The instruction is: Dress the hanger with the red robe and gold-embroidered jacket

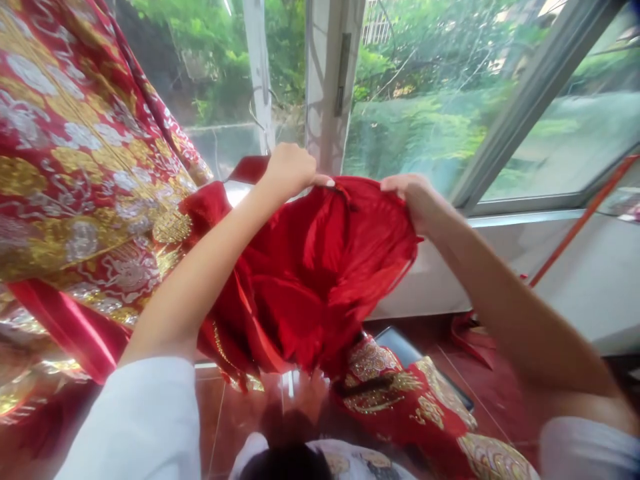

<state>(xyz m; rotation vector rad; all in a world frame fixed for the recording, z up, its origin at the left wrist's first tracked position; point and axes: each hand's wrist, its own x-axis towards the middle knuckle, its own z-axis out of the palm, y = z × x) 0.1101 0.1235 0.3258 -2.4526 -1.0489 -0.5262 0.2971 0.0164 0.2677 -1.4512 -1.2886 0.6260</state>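
Observation:
Both my arms reach up and forward, in white sleeves. My left hand (290, 168) is closed in a pinch on the top edge of a plain red satin garment (320, 267). My right hand (413, 199) grips the same top edge a little to the right, fingers curled over the cloth. The garment hangs down between my hands in folds, its lower part showing gold embroidery (400, 393). A large red and gold embroidered robe (75, 167) hangs at the left, touching the red garment.
A window with grey frames (530, 100) fills the background, greenery outside. A wire hanger (257, 113) shows by the white post. An orange pole (580, 220) slants at the right. Below is red tiled floor (235, 420), a dark flat object (400, 347), and a dark-haired head (290, 463).

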